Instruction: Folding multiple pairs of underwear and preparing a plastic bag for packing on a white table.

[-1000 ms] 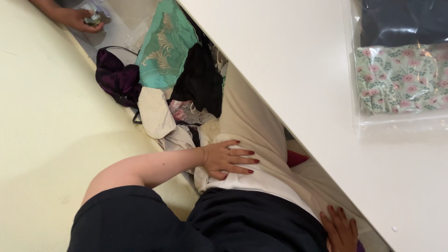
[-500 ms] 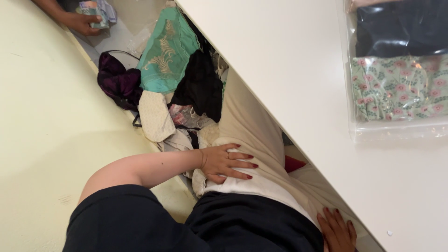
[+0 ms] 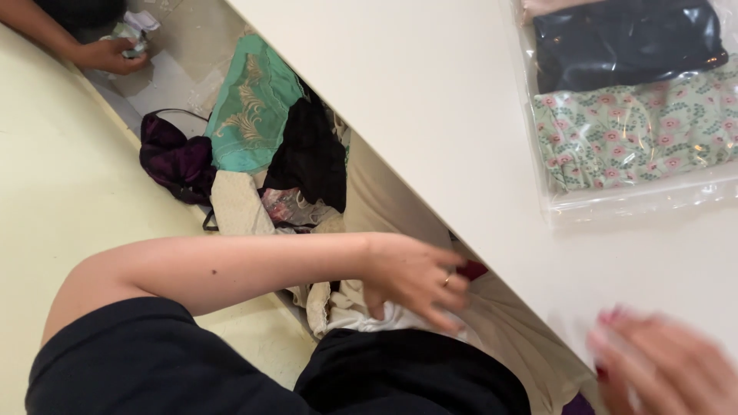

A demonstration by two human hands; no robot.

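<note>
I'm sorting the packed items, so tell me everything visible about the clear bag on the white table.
The clear plastic bag lies flat on the white table, at its upper right, cut off by the picture's edge. It looks glossy and creased, with glare along its surface. Inside sit two folded fabrics side by side: a dark navy one above and a pale green one with pink flowers below. Neither hand touches it.

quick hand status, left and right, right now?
Left hand: fingers curled on the white cloth, gripping or just pressing cannot be told.
Right hand: blurred above the table; open or shut cannot be told.
</note>
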